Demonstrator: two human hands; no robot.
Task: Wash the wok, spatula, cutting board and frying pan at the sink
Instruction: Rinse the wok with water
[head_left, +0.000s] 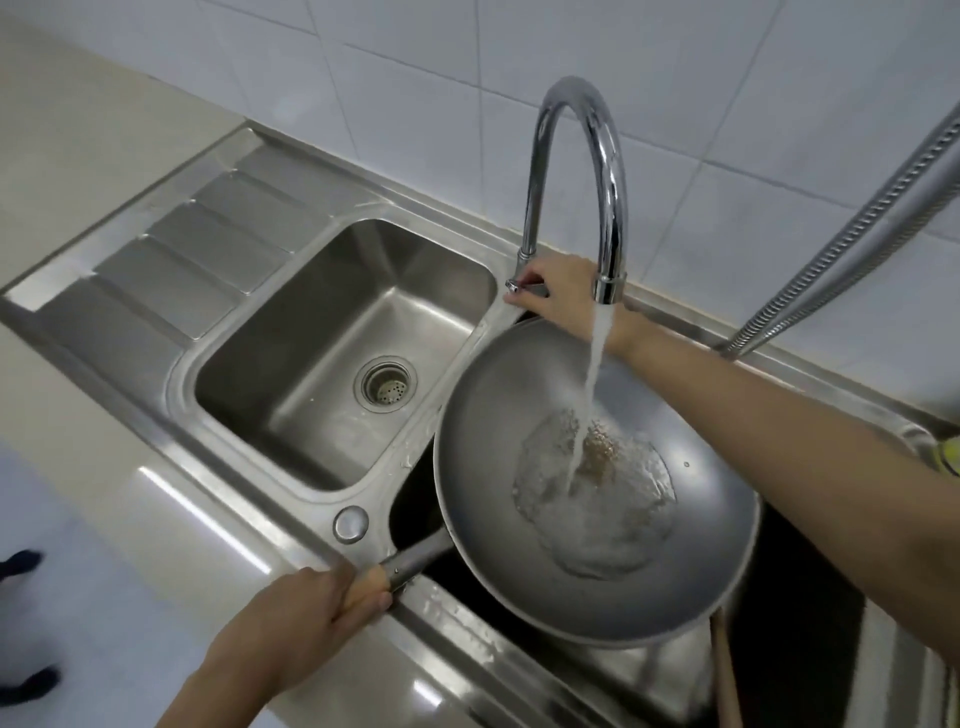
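A grey steel wok (519, 415) hangs over the right sink basin, tilted slightly. My left hand (306, 618) grips its wooden handle at the sink's front edge. Water streams from the curved chrome faucet (597, 156) into the wok and pools foaming at its bottom. My right hand (561, 291) reaches behind the wok and holds the faucet lever at the tap's base. A wooden stick-like handle (724, 675) shows below the wok in the right basin; the rest of what lies there is hidden.
The left basin (291, 358) has a round drain strainer (385, 387). A ribbed drainboard (197, 244) lies at far left. A flexible metal hose (857, 234) crosses the upper right. Something yellow (948, 454) sits at the right edge. Dark shoes show on the floor at lower left.
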